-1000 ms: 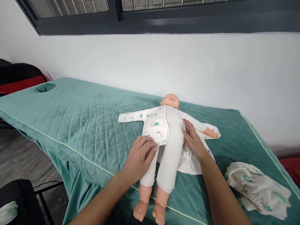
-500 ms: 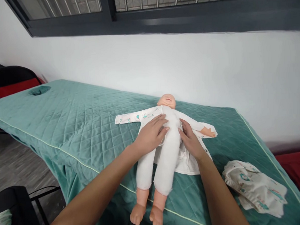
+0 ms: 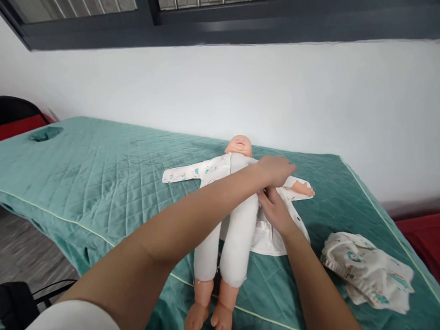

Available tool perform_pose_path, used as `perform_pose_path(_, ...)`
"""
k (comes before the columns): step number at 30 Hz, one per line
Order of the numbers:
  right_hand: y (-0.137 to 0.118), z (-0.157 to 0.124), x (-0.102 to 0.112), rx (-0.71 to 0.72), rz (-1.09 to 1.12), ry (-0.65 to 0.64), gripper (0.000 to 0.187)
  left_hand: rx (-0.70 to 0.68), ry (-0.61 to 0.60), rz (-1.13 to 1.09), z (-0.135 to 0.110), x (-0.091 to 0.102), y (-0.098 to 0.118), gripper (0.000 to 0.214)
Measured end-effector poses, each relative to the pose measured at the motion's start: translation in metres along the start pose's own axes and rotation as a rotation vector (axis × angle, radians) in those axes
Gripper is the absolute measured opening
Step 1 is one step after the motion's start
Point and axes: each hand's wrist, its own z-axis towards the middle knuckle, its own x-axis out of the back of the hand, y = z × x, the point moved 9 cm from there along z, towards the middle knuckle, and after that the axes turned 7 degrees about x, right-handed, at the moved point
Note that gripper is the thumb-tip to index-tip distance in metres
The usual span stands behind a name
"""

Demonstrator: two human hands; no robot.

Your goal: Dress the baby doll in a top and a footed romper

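Note:
A baby doll (image 3: 233, 232) in a white body suit lies on its back on the green quilted table (image 3: 107, 175), head toward the wall. An open printed baby shirt (image 3: 194, 171) is spread under it. My left hand (image 3: 274, 170) reaches across the doll's chest to its far side, fingers stretched flat over the shirt near the doll's bare arm (image 3: 301, 188). My right hand (image 3: 275, 211) rests on the shirt panel beside the doll's waist, fingers bent on the fabric under my left hand.
Crumpled printed baby clothes (image 3: 367, 275) lie on the table at the right. A white wall and dark window frame (image 3: 214, 29) stand behind. A black and red chair (image 3: 10, 120) is at far left; another dark seat (image 3: 11, 305) sits low left.
My left hand has moved from the doll's left hip up over its chest and across to its far side. My right hand has stayed beside the waist.

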Motion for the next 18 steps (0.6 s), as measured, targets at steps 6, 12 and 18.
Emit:
perform_pose_path(6, 0.002, -0.001, 0.000, -0.004, 0.022, -0.011, 0.049, -0.019, -0.139, 0.053, 0.032, -0.020, 0.020, 0.033)
perform_pose_path(12, -0.006, 0.000, 0.004, 0.055, 0.067, -0.098, 0.042, -0.026, 0.000, 0.002, 0.034, -0.011, -0.006, 0.041)
perform_pose_path(18, 0.023, 0.003, 0.059, -0.042, -0.231, 0.194, 0.032, -0.023, 0.021, -0.033, 0.030, -0.003, -0.018, 0.048)
